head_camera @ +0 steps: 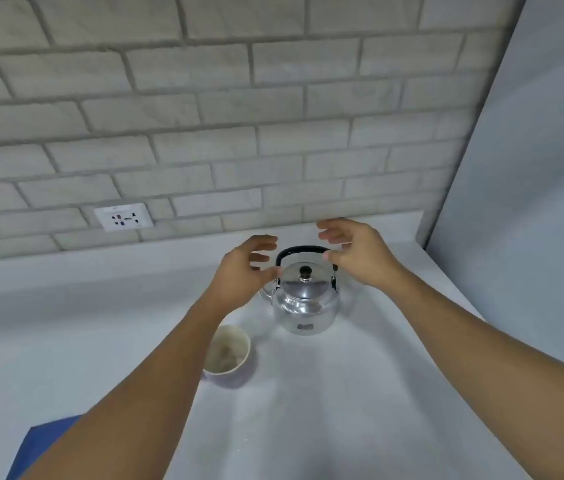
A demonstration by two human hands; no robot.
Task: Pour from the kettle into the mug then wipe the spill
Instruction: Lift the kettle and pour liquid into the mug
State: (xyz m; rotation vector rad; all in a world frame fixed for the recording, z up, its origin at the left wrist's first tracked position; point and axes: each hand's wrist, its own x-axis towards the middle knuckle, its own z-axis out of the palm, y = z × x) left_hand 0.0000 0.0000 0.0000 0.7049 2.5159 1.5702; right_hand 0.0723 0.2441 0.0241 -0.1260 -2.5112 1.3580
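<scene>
Head view: a pale, matte white counter [342, 393] runs away from the camera to a wall of light grey brick-pattern tiles [204, 116], and a plain, smooth panel [533, 168] closes the scene on the right. A white power socket [123, 216] sits low on the tiled wall, to the left. At the near left corner a blue cloth [36, 448] lies on the counter, partly hidden under the left forearm.

The kettle [304, 303] stands upright on the counter near the far wall, right of centre. It is small, round and of shiny polished metal, with a domed lid topped by a dark knob, a black arched handle raised over it, and a spout pointing left that the left hand partly hides. A small label shows low on its near side.

The mug [228, 356] stands near and to the left of the kettle, apart from it. It is pale with a cream interior, and the left forearm crosses over its left part.

The left hand [244, 271] hovers just left of the kettle, fingers spread and curled, gripping nothing. The right hand [356, 251] hovers at the right end of the handle, fingers likewise apart, thumb close beside the handle; whether it touches cannot be told.
</scene>
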